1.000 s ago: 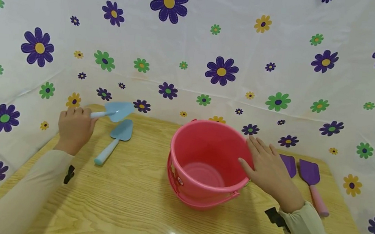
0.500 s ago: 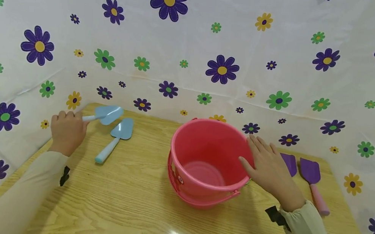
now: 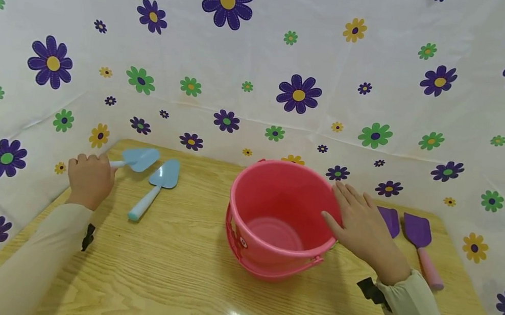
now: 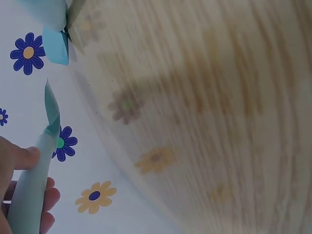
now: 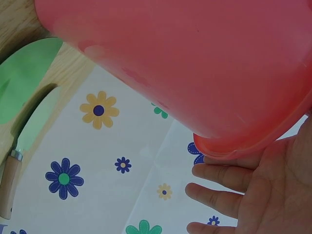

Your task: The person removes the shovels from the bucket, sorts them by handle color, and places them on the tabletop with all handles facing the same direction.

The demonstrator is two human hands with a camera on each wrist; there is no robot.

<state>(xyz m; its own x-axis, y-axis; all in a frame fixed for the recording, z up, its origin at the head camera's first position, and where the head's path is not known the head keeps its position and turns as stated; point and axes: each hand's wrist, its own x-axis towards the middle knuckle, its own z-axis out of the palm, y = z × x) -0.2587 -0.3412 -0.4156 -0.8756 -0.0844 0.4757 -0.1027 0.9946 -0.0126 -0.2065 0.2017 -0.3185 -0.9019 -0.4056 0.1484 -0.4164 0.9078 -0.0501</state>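
My left hand point(image 3: 90, 179) grips the pale handle of a light-blue trowel point(image 3: 141, 158), whose blade points right, low over the table's back left. In the left wrist view, thumb and fingers wrap round that trowel's handle point(image 4: 33, 187). A second light-blue trowel point(image 3: 157, 186) lies just right of it, blade away from me. The pink bucket point(image 3: 265, 259) stands upright at mid-table, its handle hanging down in front. My right hand point(image 3: 366, 233) has its fingers straight at the bucket's right rim; in the right wrist view the palm point(image 5: 278, 190) faces the bucket wall, seemingly touching the rim.
Two purple shovels, one full shovel point(image 3: 418, 236) with a pink handle and one partly hidden shovel point(image 3: 390, 221), lie at the right. Behind the bucket, a green rounded object point(image 5: 27, 73) and a wooden handle point(image 5: 10, 185) show. Flowered cloth point(image 3: 262, 66) encloses the table point(image 3: 152, 280).
My left hand has moved slightly left and down, bringing the trowel lower and left, away from the second trowel. The right hand and the bucket have stayed put.
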